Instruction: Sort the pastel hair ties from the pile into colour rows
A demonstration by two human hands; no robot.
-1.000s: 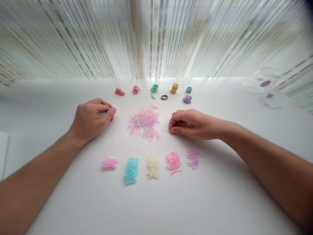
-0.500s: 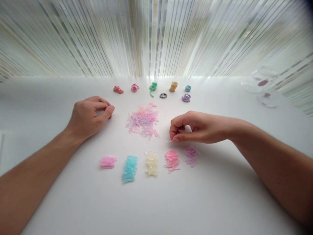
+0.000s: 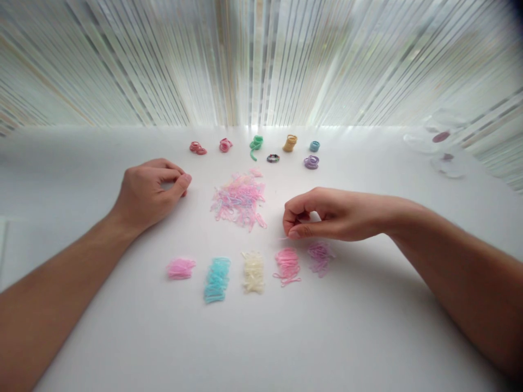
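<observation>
Flanking the rubber band pile [image 3: 239, 200], left hand [image 3: 149, 193] and right hand [image 3: 333, 215] curl pinched, any grip unclear.

Bright daylight through the sheer striped curtain [image 3: 261, 65], soft shadows, warped edges

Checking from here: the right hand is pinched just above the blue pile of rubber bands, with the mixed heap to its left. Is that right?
No: the head view shows the right hand pinched above the pink pile and the lilac pile, not the blue pile. The mixed heap of rubber bands is to its left, as you said.
</observation>
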